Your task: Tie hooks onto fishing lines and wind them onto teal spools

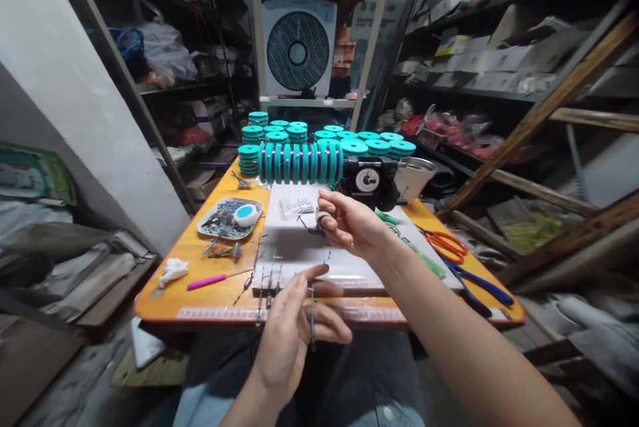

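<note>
While the left hand reaches up from the bottom of the view, palm turned inward and fingers loosely spread with some blur, a slim dark tackle piece hangs upright in front of its fingers; whether they grip it cannot be told. Beneath lie the person's jeans. Along the near edge of the orange table runs a ruler strip, and several thin rigs lie across the front of a white board. Farther in, above the board, the right hand is curled, its thumb and forefinger pressed together; what they pinch, if anything, is too fine to make out. A pink-handled tool and a crumpled white tissue lie on the left; blue-handled pliers and orange-handled scissors on the right. Beyond the tool, a tray of metal parts carries a white and blue round case. A bag of silvery beads rests on the board, behind it a row of teal spools beside a black device with a dial. More spools stand stacked behind, and a box fan sits farthest back.
</note>
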`<move>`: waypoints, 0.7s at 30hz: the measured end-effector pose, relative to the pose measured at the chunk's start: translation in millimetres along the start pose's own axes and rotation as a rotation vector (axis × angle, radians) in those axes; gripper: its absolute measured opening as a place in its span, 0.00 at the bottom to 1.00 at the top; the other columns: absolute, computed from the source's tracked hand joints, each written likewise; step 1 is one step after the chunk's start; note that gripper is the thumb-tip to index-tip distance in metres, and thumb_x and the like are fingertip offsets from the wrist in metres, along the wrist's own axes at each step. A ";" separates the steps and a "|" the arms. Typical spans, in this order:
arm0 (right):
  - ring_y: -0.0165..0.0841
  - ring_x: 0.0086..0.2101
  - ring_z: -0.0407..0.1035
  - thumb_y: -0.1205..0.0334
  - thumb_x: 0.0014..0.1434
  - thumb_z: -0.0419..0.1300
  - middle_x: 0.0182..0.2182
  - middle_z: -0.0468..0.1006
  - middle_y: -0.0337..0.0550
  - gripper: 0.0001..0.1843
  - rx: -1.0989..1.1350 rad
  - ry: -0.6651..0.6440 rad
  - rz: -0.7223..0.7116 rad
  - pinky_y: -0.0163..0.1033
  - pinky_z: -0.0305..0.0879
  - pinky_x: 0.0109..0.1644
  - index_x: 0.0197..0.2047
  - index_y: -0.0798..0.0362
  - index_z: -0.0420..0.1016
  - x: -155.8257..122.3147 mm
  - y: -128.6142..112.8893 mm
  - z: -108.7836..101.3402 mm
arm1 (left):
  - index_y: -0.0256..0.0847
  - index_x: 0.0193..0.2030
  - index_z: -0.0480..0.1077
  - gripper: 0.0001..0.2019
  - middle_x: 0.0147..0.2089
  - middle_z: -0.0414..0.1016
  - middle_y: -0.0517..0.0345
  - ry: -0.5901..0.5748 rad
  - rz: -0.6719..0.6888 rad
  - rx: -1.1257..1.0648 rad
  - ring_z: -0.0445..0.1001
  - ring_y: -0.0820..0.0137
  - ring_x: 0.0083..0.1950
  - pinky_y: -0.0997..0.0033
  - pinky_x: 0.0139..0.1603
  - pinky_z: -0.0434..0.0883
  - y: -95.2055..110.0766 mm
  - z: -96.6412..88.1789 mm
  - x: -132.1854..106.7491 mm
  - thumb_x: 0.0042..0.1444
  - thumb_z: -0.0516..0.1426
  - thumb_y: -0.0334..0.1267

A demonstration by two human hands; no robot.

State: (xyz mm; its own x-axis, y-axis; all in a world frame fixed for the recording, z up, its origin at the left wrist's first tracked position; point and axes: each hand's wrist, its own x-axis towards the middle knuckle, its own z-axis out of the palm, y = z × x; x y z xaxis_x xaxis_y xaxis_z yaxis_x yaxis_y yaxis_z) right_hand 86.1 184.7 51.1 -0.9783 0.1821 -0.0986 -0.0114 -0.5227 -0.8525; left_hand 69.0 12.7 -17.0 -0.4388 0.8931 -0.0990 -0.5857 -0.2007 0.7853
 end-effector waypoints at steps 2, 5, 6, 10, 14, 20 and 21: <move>0.20 0.08 0.50 0.54 0.61 0.51 0.15 0.64 0.34 0.19 -0.001 -0.006 0.001 0.24 0.42 0.10 0.25 0.55 0.52 -0.5 -0.6 0.0 | 0.39 0.54 0.58 0.17 0.39 0.71 0.52 -0.002 0.017 0.021 0.73 0.69 0.25 0.69 0.24 0.70 4.3 1.3 3.9 0.62 0.47 0.46; 0.20 0.08 0.50 0.53 0.61 0.51 0.15 0.64 0.34 0.19 -0.001 -0.002 0.004 0.24 0.41 0.10 0.25 0.54 0.52 -0.9 -0.9 1.3 | 0.39 0.45 0.59 0.12 0.30 0.70 0.59 -0.024 0.008 0.042 0.70 0.72 0.19 0.78 0.17 0.64 7.8 2.8 8.8 0.61 0.49 0.45; 0.20 0.09 0.50 0.53 0.61 0.51 0.15 0.64 0.34 0.19 -0.001 0.010 0.005 0.24 0.41 0.10 0.25 0.54 0.52 -0.9 -0.7 2.1 | 0.38 0.41 0.59 0.11 0.27 0.70 0.60 -0.033 -0.001 0.038 0.69 0.74 0.17 0.80 0.16 0.62 8.2 3.1 9.7 0.61 0.49 0.45; 0.21 0.09 0.51 0.55 0.62 0.49 0.15 0.63 0.34 0.18 0.003 0.083 -0.015 0.24 0.42 0.10 0.25 0.54 0.51 -0.5 1.5 5.1 | 0.37 0.35 0.58 0.10 0.24 0.69 0.62 -0.045 -0.023 -0.018 0.67 0.76 0.16 0.82 0.15 0.60 6.3 3.6 8.5 0.61 0.50 0.43; 0.22 0.09 0.52 0.56 0.64 0.47 0.14 0.63 0.34 0.18 0.014 0.133 -0.035 0.25 0.43 0.09 0.24 0.54 0.49 0.4 4.9 6.0 | 0.35 0.35 0.60 0.10 0.25 0.70 0.60 -0.034 -0.024 -0.074 0.67 0.77 0.17 0.82 0.17 0.61 1.6 3.3 3.1 0.61 0.51 0.41; 0.21 0.09 0.52 0.54 0.63 0.50 0.15 0.64 0.35 0.19 -0.001 0.126 -0.042 0.25 0.43 0.09 0.24 0.55 0.52 0.5 5.3 6.4 | 0.34 0.34 0.62 0.10 0.24 0.70 0.57 -0.004 -0.059 -0.106 0.70 0.74 0.21 0.78 0.22 0.65 -4.3 3.4 -1.0 0.60 0.52 0.40; 0.21 0.09 0.53 0.54 0.63 0.50 0.16 0.65 0.35 0.18 -0.022 0.115 -0.053 0.25 0.44 0.10 0.25 0.55 0.54 -0.8 5.1 6.5 | 0.33 0.35 0.62 0.10 0.25 0.71 0.56 0.003 -0.062 -0.099 0.70 0.73 0.21 0.77 0.23 0.66 -5.8 2.9 -1.7 0.60 0.52 0.40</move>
State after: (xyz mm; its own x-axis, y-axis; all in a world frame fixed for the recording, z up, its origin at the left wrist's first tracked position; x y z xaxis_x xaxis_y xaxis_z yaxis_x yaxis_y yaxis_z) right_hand 85.5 176.4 50.2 -0.9462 0.3042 -0.1101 -0.0570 -0.4917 -0.8689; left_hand 75.1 13.5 -19.6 -0.4012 0.9040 -0.1477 -0.6763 -0.1835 0.7134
